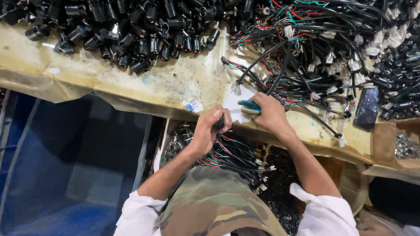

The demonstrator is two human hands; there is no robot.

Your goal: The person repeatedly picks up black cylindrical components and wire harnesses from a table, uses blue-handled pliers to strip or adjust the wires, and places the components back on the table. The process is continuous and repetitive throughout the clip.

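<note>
**A:** What are your hands doing?

**B:** Your left hand (209,131) is curled into a fist around a small black part (220,123), with only its tip showing past your fingers. It sits at the near edge of the worktop (175,83). Your right hand (270,114) lies just beside it, fingers closed around a tool with teal handles (248,107); the handles stick out toward your left hand, and the working end is hidden under your palm.

**A:** Where are the wires?

**B:** A bundle of black, red and green wires (234,157) hangs just below your left wrist, over your lap and an open box (183,137) of small metal parts. Black cables (280,65) run from under your right hand, away from you, into a large tangle of wiring (323,48) beyond your knuckles.

**A:** Anything else nearby?

**B:** Farther out past your left hand is a heap of black cylindrical connectors (131,30). A dark flat device (366,109) lies well off to the outer side of your right hand.
</note>
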